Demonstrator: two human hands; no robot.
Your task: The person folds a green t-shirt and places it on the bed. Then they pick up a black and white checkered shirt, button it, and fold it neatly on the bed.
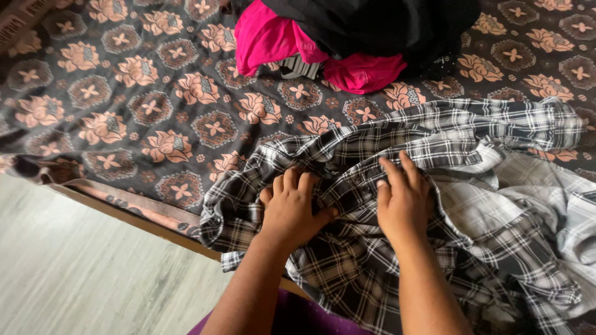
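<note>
Floral bedspread (124,93) lies bare leftward; our left hand (290,208) and right hand (402,198) press flat on the checked shirt (472,142), stretched rightward along the bed edge (124,211).

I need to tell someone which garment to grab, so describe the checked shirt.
On the floral bedspread, at its near edge, lies a rumpled black-and-white plaid shirt. Unlike the pink and black clothes piled behind, it is checked.

Left hand (290,208): knuckles up, fingers curled, pointing 12 o'clock | Right hand (402,200): palm down, fingers bent, alongside at 3 o'clock | forearms bare
</note>
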